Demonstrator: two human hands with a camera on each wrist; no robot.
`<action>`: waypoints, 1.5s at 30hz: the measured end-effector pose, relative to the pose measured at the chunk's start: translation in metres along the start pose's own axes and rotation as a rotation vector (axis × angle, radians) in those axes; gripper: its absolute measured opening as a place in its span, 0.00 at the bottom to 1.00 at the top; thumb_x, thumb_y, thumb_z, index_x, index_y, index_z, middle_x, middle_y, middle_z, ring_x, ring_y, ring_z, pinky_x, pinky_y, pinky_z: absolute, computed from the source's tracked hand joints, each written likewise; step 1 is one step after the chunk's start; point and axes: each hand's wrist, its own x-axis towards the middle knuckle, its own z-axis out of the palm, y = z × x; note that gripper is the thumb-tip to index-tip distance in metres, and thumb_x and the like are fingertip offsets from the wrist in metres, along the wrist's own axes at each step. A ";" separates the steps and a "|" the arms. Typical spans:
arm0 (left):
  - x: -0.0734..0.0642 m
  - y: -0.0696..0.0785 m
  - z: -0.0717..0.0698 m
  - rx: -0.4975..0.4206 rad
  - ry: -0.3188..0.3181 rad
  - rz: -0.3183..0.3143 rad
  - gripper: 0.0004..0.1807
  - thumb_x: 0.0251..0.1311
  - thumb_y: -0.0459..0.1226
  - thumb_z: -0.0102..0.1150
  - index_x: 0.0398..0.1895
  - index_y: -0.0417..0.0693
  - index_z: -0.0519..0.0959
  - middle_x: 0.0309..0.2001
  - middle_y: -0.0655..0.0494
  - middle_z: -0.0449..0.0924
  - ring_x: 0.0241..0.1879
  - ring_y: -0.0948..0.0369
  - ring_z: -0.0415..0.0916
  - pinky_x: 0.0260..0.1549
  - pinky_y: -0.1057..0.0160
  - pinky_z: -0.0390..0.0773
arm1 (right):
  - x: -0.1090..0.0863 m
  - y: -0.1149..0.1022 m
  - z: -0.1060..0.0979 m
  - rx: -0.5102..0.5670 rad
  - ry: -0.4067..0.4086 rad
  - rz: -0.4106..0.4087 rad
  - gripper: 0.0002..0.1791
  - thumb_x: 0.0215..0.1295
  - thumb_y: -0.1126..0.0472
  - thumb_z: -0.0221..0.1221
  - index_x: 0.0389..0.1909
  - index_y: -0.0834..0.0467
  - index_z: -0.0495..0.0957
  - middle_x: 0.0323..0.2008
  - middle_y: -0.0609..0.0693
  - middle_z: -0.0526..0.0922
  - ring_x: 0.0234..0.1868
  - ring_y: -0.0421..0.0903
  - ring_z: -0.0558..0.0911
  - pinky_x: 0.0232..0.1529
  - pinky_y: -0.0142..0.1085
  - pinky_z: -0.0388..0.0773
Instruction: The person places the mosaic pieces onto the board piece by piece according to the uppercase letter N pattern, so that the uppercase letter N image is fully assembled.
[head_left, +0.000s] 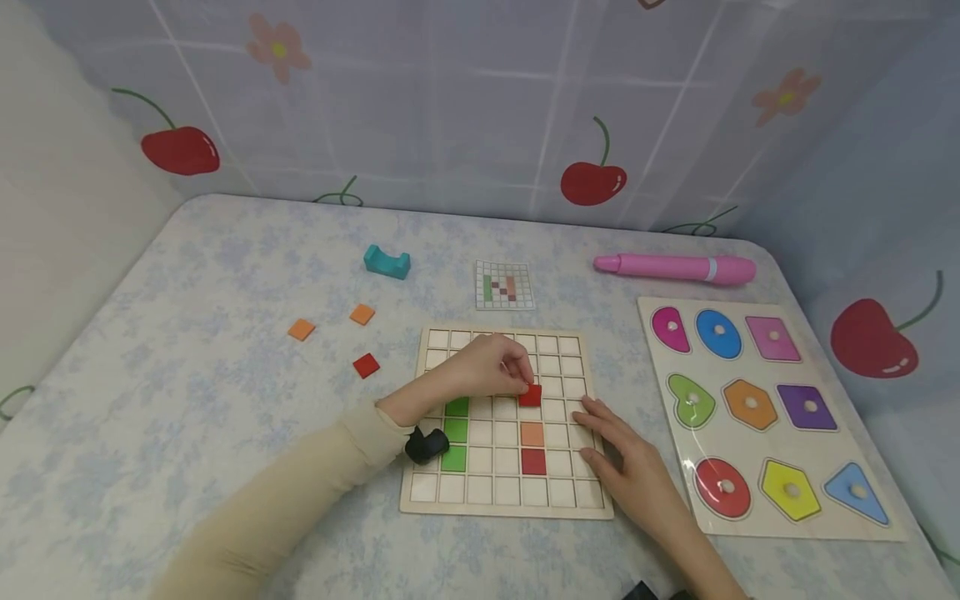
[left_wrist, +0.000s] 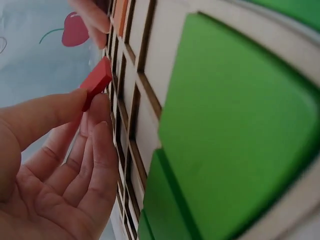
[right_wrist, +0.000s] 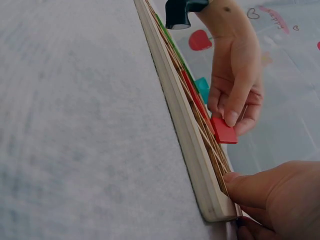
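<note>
Head view: L hand (head_left: 486, 368) pinches a red tile (head_left: 531, 397) over the board (head_left: 507, 490), approx 1-2 o'clock of its centre; R hand (head_left: 632, 465), fingers relaxed, rests on the rim at 3-4. Pic card (head_left: 505, 286) at 12, spare tiles (head_left: 362, 314) at 9-10. L wrist: tile tilted to the board; prob. mid-placing step. R wrist: can't tell if tile touches; next move likely calls for levelling, seating, letting go.

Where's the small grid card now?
In the head view, the card lies beyond the board, right of the teal block and left of the pink wand.
</note>
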 end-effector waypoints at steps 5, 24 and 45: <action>-0.002 0.005 0.005 0.099 -0.006 -0.008 0.04 0.53 0.29 0.63 0.26 0.46 0.81 0.23 0.60 0.77 0.25 0.64 0.74 0.28 0.68 0.72 | 0.000 -0.001 0.000 0.004 0.000 0.002 0.26 0.55 0.72 0.64 0.56 0.58 0.75 0.63 0.53 0.68 0.63 0.53 0.65 0.56 0.17 0.51; -0.007 0.003 0.007 0.210 0.008 0.029 0.07 0.50 0.29 0.68 0.21 0.48 0.80 0.20 0.63 0.76 0.23 0.66 0.72 0.26 0.69 0.72 | 0.000 -0.001 0.000 -0.002 0.014 -0.020 0.27 0.52 0.74 0.65 0.55 0.60 0.76 0.62 0.54 0.69 0.63 0.54 0.66 0.56 0.17 0.51; -0.010 0.000 0.007 0.132 -0.002 0.043 0.03 0.53 0.32 0.67 0.26 0.47 0.82 0.24 0.63 0.77 0.26 0.67 0.74 0.29 0.69 0.73 | 0.001 -0.001 0.000 -0.010 0.013 -0.018 0.26 0.53 0.73 0.65 0.55 0.60 0.76 0.62 0.54 0.69 0.63 0.54 0.66 0.56 0.17 0.51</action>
